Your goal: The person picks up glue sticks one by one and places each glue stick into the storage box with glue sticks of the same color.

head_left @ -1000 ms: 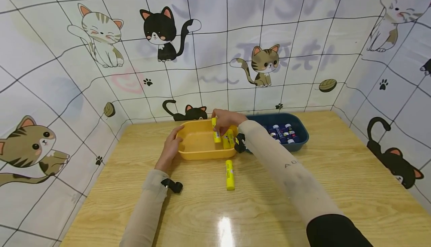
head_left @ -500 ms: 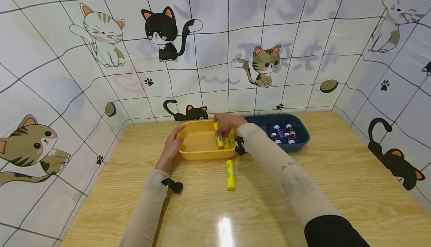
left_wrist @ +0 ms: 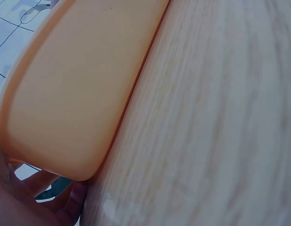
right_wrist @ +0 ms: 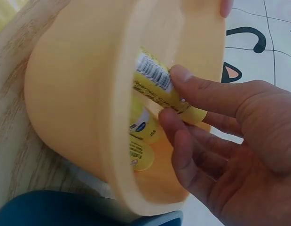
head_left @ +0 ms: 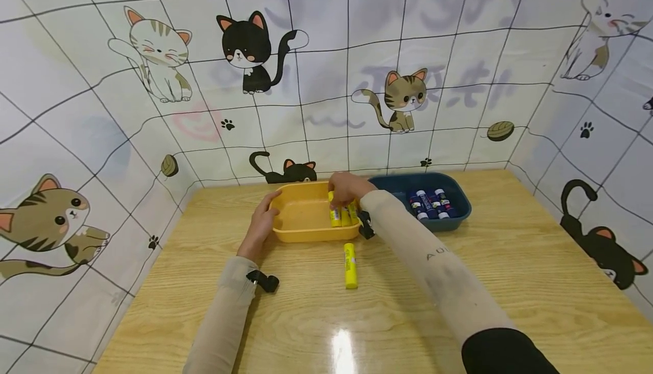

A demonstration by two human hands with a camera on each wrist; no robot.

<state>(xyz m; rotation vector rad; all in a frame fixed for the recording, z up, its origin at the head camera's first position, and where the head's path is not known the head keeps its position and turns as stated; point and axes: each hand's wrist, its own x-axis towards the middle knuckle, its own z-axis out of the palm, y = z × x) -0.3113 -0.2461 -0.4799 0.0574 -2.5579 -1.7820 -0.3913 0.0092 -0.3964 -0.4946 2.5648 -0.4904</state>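
My right hand [head_left: 348, 187] reaches into the right end of a yellow plastic tub [head_left: 311, 236]. Between thumb and fingers it pinches a yellow glue stick [right_wrist: 157, 80], low inside the tub. Two more yellow glue sticks, one of them this glue stick [right_wrist: 144, 125], lie beside it against the tub's right side, partly hidden by the hand in the head view. At the tub's left end, my left hand [head_left: 260, 224] grips the rim, thumb over the edge and fingers outside. Another yellow glue stick [head_left: 350, 266] lies on the table in front of the tub.
A dark blue tub [head_left: 456, 224] stands right beside the yellow one and holds several dark blue glue sticks [head_left: 425, 201] with white caps. Behind both tubs, a cat-patterned wall covering [head_left: 326, 90] rises at the back edge of the wooden table [head_left: 301, 317].
My right hand has lowered its yellow glue stick into the tub and shifted right, bringing it alongside the other two. The left hand stays on the rim.
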